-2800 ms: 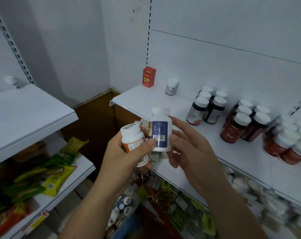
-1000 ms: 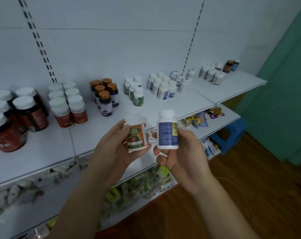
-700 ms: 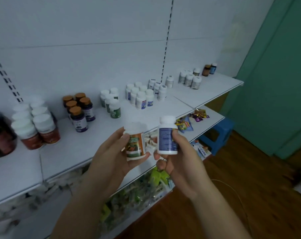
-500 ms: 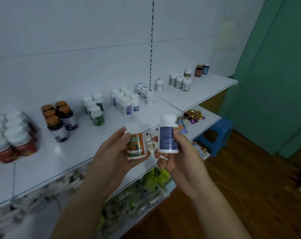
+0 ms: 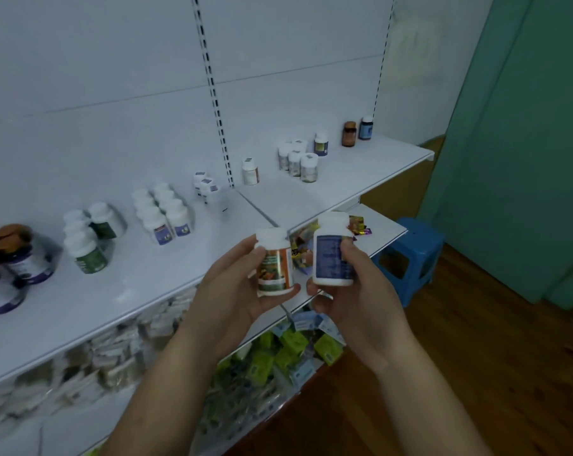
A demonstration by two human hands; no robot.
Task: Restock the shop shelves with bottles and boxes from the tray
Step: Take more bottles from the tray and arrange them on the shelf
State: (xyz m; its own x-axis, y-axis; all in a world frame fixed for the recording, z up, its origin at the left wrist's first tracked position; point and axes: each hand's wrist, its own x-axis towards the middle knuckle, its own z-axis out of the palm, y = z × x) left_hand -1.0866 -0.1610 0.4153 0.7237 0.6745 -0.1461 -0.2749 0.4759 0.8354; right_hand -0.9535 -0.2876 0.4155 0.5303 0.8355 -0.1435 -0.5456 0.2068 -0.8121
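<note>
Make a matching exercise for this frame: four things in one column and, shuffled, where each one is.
Things
1. orange-label bottle
2. blue-label bottle
3. amber bottle
4. blue stool

Places
A. on the wooden floor
B. held in the left hand
C. standing on the upper shelf, near its far right end
D. held in the right hand

Pairs: 1-B; 2-D; 3-C; 4-A
</note>
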